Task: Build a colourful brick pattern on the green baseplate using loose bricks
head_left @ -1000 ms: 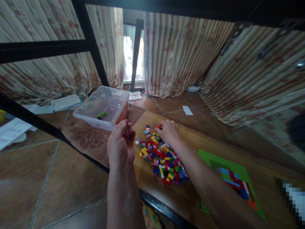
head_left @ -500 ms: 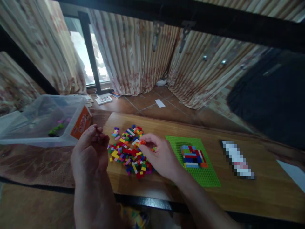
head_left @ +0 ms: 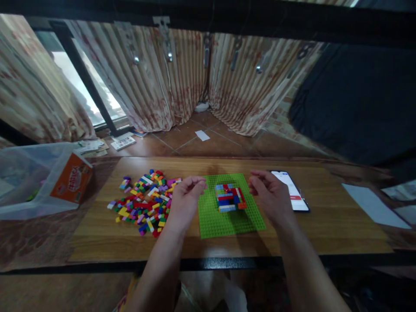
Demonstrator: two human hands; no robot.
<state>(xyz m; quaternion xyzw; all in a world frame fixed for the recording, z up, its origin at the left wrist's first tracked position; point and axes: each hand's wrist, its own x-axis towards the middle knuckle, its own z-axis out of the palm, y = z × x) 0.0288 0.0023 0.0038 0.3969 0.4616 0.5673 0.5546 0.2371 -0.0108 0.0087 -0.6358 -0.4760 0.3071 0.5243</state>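
across swings the right hand (head_left: 273, 195), now right of the green baseplate (head_left: 211, 222), left hand (head_left: 186, 203) by its left edge; both curled, any hold unclear. brick build (head_left: 227, 197) sits on it: align squarely, press straight.

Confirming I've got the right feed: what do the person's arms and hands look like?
Left hand and right hand are ungloved; both forearms are bare, with no sleeve, wristband or cable in view. Too blurred to judge fine markings.
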